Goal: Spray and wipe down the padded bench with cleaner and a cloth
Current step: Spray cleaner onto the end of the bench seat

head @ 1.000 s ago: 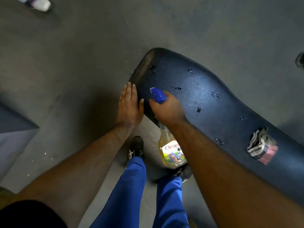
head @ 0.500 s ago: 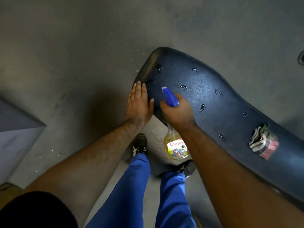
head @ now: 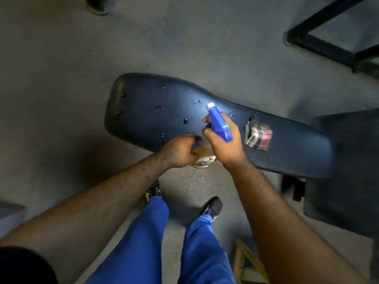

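Observation:
The dark blue padded bench (head: 147,103) runs from centre left to the right, dotted with wet spray drops. A folded checked cloth (head: 258,135) lies on its right part. My right hand (head: 223,144) grips the neck of a spray bottle with a blue trigger head (head: 219,121) and yellow liquid (head: 203,158), held over the bench's near edge. My left hand (head: 180,151) is curled around the bottle's lower body from the left. The bottle's label is mostly hidden by my hands.
The floor is grey concrete. A black metal frame (head: 320,42) stands at the top right. A dark padded part (head: 348,165) adjoins the bench's right end. A wooden piece (head: 246,261) lies by my right leg. My feet (head: 213,208) are below the bench edge.
My left hand left the bench's end and came to the bottle. My right hand moved right along the bench with the bottle. The view shifted, showing more of the bench.

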Demonstrator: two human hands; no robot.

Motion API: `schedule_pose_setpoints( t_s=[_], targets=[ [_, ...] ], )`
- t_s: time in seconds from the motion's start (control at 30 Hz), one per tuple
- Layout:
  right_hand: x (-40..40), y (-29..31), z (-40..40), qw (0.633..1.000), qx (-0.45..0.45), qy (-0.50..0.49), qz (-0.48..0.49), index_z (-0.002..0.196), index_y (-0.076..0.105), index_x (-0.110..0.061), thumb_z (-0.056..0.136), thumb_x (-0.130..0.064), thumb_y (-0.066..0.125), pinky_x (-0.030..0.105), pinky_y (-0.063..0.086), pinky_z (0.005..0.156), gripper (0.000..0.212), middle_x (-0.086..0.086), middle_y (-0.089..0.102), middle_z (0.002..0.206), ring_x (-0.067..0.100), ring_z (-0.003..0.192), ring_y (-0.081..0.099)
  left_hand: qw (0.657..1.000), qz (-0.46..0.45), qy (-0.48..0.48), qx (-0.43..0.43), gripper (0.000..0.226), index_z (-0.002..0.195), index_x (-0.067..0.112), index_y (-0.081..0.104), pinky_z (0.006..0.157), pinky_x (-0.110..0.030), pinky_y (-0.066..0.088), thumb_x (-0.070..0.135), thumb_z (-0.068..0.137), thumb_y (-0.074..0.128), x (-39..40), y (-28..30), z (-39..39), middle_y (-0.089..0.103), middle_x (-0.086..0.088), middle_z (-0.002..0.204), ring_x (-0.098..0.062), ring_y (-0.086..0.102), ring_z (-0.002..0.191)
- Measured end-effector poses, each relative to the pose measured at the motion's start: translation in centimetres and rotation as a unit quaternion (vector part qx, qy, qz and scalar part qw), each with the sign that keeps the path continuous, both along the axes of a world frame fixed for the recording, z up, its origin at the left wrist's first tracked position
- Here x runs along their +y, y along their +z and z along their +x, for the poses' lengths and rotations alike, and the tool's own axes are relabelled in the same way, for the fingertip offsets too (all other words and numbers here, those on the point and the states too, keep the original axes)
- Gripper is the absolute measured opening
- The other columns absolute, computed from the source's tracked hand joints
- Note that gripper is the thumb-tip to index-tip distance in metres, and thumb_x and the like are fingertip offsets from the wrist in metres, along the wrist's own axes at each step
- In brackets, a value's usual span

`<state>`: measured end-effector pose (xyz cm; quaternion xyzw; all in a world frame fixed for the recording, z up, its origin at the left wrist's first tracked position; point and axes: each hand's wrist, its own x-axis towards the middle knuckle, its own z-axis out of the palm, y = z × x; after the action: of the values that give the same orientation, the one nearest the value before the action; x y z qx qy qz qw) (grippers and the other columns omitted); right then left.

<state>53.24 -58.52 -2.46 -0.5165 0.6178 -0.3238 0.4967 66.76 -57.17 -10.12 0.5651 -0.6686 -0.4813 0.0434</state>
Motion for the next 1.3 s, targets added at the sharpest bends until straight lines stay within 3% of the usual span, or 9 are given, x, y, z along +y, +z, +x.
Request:
schedule_pose_setpoints(
  t_s=[0.03, 0.1, 0.27, 0.4, 0.63, 0.73, 0.9, 1.07, 1.3],
  targets=[
    [-0.1, 0.5, -1.5, 1.0, -0.019, -0.013, 0.004, 0.093, 0.067, -0.005, 0.077, 0.009, 0.06, 0.017, 0.044, 0.065, 0.022, 0.009, 0.058, 0.08, 0.011, 0.069, 0.051, 1.0, 0.009, -0.024, 0.004, 0.011, 0.085, 0.027, 0.057, 0.073, -0.027, 0.043, 0.024, 0.078, 0.066, -0.5, 0.5, -2.0, 0.063, 0.0, 0.092, -0.025, 0.063, 0.092],
    [-0.4, 1.2, -4.5, 0.998, -0.046, -0.047, 0.012, 0.093, 0.07, -0.013, 0.08, 0.015, 0.062, 0.019, 0.046, 0.068, 0.032, 0.008, 0.064, 0.085, 0.012, 0.073, 0.054, 0.999, 0.012, -0.034, 0.031, 0.027, 0.075, 0.033, 0.046, 0.071, -0.029, 0.045, 0.02, 0.08, 0.069, -1.5, 1.3, -5.9, 0.058, 0.006, 0.085, -0.023, 0.062, 0.086],
    [-1.5, 1.5, -12.7, 0.991, -0.044, -0.127, -0.016, 0.098, 0.072, -0.002, 0.084, 0.01, 0.069, 0.018, 0.052, 0.074, 0.019, -0.003, 0.069, 0.084, 0.003, 0.075, 0.062, 0.997, -0.044, -0.045, 0.045, 0.024, 0.1, 0.027, 0.06, 0.074, -0.035, 0.052, 0.034, 0.079, 0.069, -3.2, 1.8, -15.0, 0.068, 0.0, 0.101, -0.024, 0.065, 0.091],
    [-1.9, 0.7, -19.7, 0.987, -0.038, -0.148, -0.038, 0.096, 0.07, -0.012, 0.084, 0.005, 0.072, 0.023, 0.051, 0.074, 0.02, 0.015, 0.067, 0.084, 0.01, 0.078, 0.061, 0.996, -0.081, -0.035, 0.017, 0.028, 0.104, 0.026, 0.062, 0.066, -0.03, 0.047, 0.038, 0.078, 0.065, -4.4, 1.3, -22.3, 0.069, -0.001, 0.105, -0.027, 0.066, 0.091],
    [-4.2, -1.2, -32.2, 0.99, -0.017, -0.132, -0.039, 0.102, 0.068, -0.014, 0.078, 0.008, 0.069, 0.024, 0.05, 0.084, 0.032, -0.001, 0.067, 0.097, 0.006, 0.087, 0.061, 0.994, -0.109, -0.023, 0.007, 0.031, 0.108, 0.017, 0.063, 0.08, -0.039, 0.053, 0.031, 0.081, 0.068, -7.2, 0.0, -34.2, 0.068, -0.005, 0.107, -0.026, 0.065, 0.098],
    [-5.4, -2.3, -35.9, 0.99, -0.027, -0.137, -0.018, 0.105, 0.069, -0.012, 0.079, 0.008, 0.066, 0.022, 0.048, 0.082, 0.033, 0.012, 0.07, 0.104, 0.008, 0.088, 0.059, 0.993, -0.118, -0.005, 0.0, 0.03, 0.106, 0.018, 0.063, 0.08, -0.04, 0.053, 0.032, 0.08, 0.068, -8.2, -1.1, -38.2, 0.068, -0.004, 0.105, -0.025, 0.065, 0.096],
    [-6.4, -4.7, -40.1, 0.991, -0.034, -0.128, -0.005, 0.105, 0.07, -0.01, 0.078, 0.002, 0.067, 0.023, 0.048, 0.079, 0.03, 0.014, 0.07, 0.102, 0.011, 0.085, 0.058, 0.99, -0.131, 0.0, -0.043, 0.034, 0.103, 0.016, 0.064, 0.074, -0.034, 0.048, 0.04, 0.081, 0.07, -8.9, -3.0, -42.0, 0.068, -0.008, 0.103, -0.03, 0.063, 0.095],
    [-6.6, -6.3, -42.4, 0.99, -0.043, -0.133, -0.018, 0.09, 0.067, -0.03, 0.076, 0.005, 0.064, 0.022, 0.044, 0.07, 0.037, 0.007, 0.062, 0.082, 0.008, 0.071, 0.051, 0.989, -0.136, 0.009, -0.065, 0.032, 0.106, 0.019, 0.063, 0.07, -0.029, 0.038, 0.044, 0.086, 0.067, -8.5, -3.8, -43.8, 0.069, -0.008, 0.105, -0.029, 0.062, 0.097],
    [-4.9, -8.3, -42.5, 0.988, -0.06, -0.141, -0.011, 0.104, 0.068, -0.036, 0.071, -0.02, 0.076, 0.034, 0.051, 0.084, 0.038, -0.007, 0.064, 0.092, 0.009, 0.082, 0.06, 0.984, -0.131, 0.025, -0.116, 0.03, 0.103, 0.011, 0.061, 0.075, -0.036, 0.047, 0.039, 0.093, 0.057, -7.5, -3.0, -44.9, 0.068, -0.013, 0.104, -0.033, 0.064, 0.096]
  ],
)
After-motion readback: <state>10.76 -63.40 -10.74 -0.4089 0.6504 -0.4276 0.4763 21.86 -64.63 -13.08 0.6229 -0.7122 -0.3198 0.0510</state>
